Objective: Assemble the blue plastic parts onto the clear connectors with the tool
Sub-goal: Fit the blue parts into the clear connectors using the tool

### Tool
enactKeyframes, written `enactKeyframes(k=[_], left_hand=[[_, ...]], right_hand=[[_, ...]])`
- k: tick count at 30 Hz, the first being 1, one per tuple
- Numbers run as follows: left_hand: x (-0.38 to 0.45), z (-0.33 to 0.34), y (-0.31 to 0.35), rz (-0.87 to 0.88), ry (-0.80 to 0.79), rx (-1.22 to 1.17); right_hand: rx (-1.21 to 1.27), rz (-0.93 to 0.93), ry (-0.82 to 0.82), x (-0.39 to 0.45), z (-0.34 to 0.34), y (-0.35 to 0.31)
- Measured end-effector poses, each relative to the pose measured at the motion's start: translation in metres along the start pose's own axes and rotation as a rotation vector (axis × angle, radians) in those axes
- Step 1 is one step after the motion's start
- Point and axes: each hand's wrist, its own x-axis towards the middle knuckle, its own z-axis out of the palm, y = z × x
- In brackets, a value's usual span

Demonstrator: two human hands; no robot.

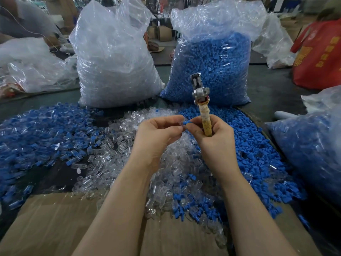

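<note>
Head view. Left hand [156,133]: fingers curled, pinching blue part [186,122] at its tips. Right hand [215,139]: wrapped round upright tool [200,100], fingertips meeting the same part. Clear connectors [118,148] heaped beneath both hands; loose blue parts [258,157] right of them.

Matt blue part [186,122]; metal-headed tool [198,87]
</note>
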Motion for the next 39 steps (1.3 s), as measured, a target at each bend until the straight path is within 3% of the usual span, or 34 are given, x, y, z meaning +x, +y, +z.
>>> enactKeyframes(k=[13,23,39], left_hand=[[-0.0020,0.0005,0.0001,0.025,0.018,0.000],[-0.0029,0.0018,-0.0010,0.133,0.039,0.161],[-0.0003,0.0001,-0.0040,0.201,0.051,0.200]], right_hand=[[-0.167,-0.028,0.028,0.0001,0.0004,0.0072],[-0.225,-0.041,-0.023,-0.0003,-0.0007,0.0060],[-0.215,0.030,-0.055,-0.0009,0.0006,0.0026]])
